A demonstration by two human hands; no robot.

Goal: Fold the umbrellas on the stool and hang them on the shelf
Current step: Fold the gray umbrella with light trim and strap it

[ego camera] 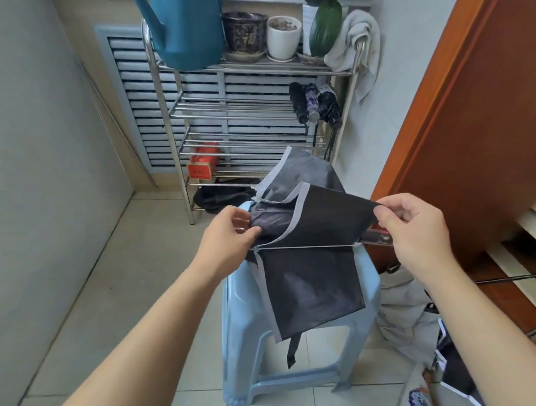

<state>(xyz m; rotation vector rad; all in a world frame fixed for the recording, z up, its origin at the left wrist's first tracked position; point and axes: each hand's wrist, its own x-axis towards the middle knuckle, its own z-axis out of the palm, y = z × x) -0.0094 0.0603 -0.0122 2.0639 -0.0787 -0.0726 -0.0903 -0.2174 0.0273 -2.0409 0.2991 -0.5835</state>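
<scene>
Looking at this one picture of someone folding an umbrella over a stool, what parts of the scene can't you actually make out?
All from the head view:
- Umbrella handle: hidden behind the right hand.
- Stool seat: covered by the canopy.
- Dark item on the rack's lowest shelf: too shadowed to identify.
- Three hanging folded umbrellas: how they attach is too small to tell.
- Watering can: top cut off by the frame edge.
- Left hand fingers: partly tucked into fabric.

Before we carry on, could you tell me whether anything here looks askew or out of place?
Only the dark umbrella over the stool: its canopy is still loose, one panel dangling down the stool's side. Three folded umbrellas already hang neatly on the shelf.
</scene>
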